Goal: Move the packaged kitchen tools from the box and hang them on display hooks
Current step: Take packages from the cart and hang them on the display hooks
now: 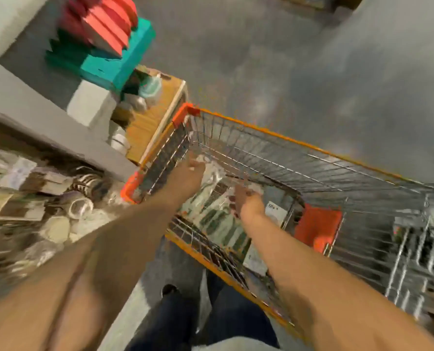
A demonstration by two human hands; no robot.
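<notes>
I am reaching both of my hands into the one orange-rimmed wire shopping cart (261, 158), with my left hand (189, 173) toward its far-left corner and my right hand (249, 202) over its middle. Clear-plastic packaged kitchen tools (211, 217) are lying inside the cart beneath them, too blurred for counting. The blur is also hiding whether either hand is gripping anything.
</notes>
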